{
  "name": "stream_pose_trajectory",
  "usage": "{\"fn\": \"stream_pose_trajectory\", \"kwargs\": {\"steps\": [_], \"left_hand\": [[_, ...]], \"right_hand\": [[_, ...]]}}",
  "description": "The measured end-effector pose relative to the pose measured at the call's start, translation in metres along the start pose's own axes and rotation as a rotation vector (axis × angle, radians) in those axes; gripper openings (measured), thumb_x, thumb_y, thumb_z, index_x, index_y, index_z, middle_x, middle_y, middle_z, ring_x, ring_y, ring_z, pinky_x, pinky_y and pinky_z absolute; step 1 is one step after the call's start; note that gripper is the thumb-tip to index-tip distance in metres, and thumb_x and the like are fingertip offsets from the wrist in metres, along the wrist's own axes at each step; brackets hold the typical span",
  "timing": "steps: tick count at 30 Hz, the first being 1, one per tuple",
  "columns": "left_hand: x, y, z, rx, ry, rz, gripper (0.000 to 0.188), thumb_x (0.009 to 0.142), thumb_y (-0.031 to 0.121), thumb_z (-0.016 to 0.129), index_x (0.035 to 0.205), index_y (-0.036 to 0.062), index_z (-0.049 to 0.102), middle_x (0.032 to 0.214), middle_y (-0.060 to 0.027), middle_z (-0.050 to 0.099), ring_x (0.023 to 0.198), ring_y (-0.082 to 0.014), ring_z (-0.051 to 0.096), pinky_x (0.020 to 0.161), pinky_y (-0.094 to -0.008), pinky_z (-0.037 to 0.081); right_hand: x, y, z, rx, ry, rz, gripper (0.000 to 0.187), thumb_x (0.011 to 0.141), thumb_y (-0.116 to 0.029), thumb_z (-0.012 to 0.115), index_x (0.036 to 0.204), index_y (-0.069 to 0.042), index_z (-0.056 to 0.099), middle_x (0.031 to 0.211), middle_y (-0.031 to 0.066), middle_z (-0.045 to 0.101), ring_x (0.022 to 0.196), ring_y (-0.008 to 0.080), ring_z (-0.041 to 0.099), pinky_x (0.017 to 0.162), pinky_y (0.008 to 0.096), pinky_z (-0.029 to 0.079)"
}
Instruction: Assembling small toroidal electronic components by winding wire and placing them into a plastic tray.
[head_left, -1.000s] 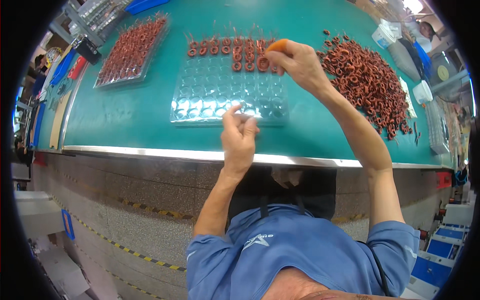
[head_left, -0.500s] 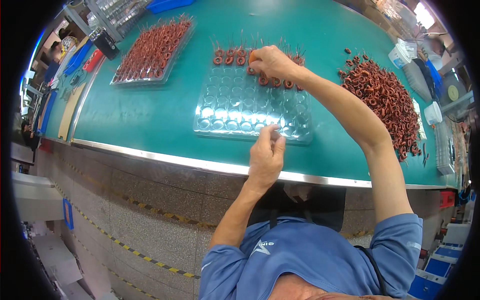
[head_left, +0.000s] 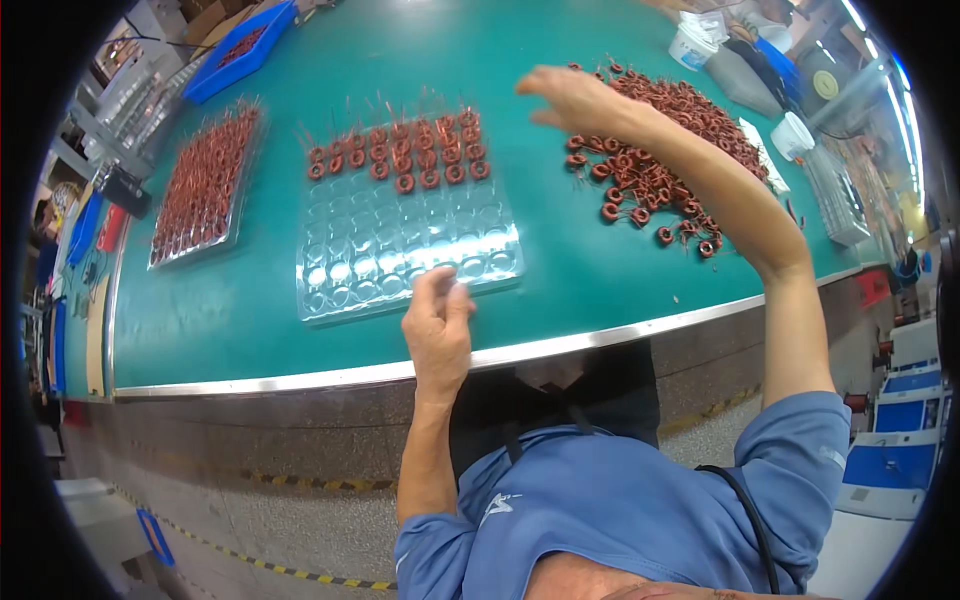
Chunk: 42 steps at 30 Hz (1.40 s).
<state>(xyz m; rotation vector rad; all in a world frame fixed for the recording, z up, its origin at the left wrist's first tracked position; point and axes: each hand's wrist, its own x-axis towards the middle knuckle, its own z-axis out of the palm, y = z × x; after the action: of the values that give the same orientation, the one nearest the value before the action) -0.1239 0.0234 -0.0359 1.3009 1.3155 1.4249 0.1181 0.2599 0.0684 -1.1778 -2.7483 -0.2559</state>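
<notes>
A clear plastic tray [head_left: 330, 262] with round pockets lies on the green table. Red-brown wire-wound ring coils [head_left: 400, 160] with upright leads fill its far rows, and the near pockets show bare. At the tray's near edge is my left hand [head_left: 440, 335], its fingers loosely bent and the thumb apart, with nothing seen in them. My right hand [head_left: 572, 100] hovers by the left side of a loose coil pile [head_left: 690, 140]. Its fingers are stretched and apart, with an orange cover on one fingertip. No coil shows in it.
A second tray full of coils [head_left: 205, 185] stands at the left. Behind it is a blue bin [head_left: 240, 50] holding more coils. White tubs [head_left: 693, 42] and stacked clear trays [head_left: 838, 205] stand right of the pile. A metal strip [head_left: 250, 383] edges the table.
My right hand has left the tray's coil rows and moved right to the pile. My left hand stays by the tray's near edge. The view has swung to the right.
</notes>
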Motion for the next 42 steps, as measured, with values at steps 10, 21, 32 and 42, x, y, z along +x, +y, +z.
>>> {"fn": "stream_pose_trajectory", "kwargs": {"steps": [10,21,32,42], "left_hand": [[-0.002,-0.005,0.005,0.077,-0.026,0.029,0.018,0.094,0.013,0.057,0.107,-0.0003,0.059,0.075,-0.0051,0.063,0.067,-0.0100,0.059,0.060,-0.0244,0.047],[-0.001,-0.003,0.009,0.168,-0.001,0.042,0.019,0.093,0.013,0.058,0.107,0.0002,0.059,0.075,-0.0059,0.063,0.066,-0.0110,0.059,0.060,-0.0253,0.047],[0.021,0.033,0.092,-0.138,-0.330,0.056,0.046,0.097,0.019,0.054,0.134,-0.0019,0.037,0.109,-0.0151,0.059,0.079,-0.0177,0.065,0.068,-0.0288,0.053],[0.010,0.050,0.104,-0.304,-0.516,-0.010,0.023,0.100,0.020,0.050,0.116,0.0043,0.046,0.079,-0.0055,0.055,0.063,-0.0133,0.056,0.056,-0.0249,0.044]], "right_hand": [[-0.105,0.002,0.048,-0.051,-0.086,-0.056,0.030,0.077,-0.008,0.068,0.104,-0.005,0.056,0.107,0.0105,0.052,0.105,0.0305,0.053,0.087,0.0406,0.048],[-0.123,-0.027,0.051,-0.025,0.136,-0.012,0.018,0.083,-0.014,0.065,0.100,-0.009,0.060,0.085,0.0065,0.064,0.093,0.0242,0.059,0.087,0.0414,0.039],[-0.143,-0.088,0.004,0.496,0.353,-0.072,0.032,0.080,-0.008,0.072,0.110,-0.008,0.062,0.087,0.0059,0.066,0.088,0.0252,0.063,0.082,0.0372,0.048],[-0.183,-0.108,-0.003,1.427,0.316,0.489,0.033,0.090,-0.024,0.063,0.104,0.005,0.068,0.086,0.0095,0.068,0.077,0.0130,0.063,0.073,0.0272,0.051]]}}
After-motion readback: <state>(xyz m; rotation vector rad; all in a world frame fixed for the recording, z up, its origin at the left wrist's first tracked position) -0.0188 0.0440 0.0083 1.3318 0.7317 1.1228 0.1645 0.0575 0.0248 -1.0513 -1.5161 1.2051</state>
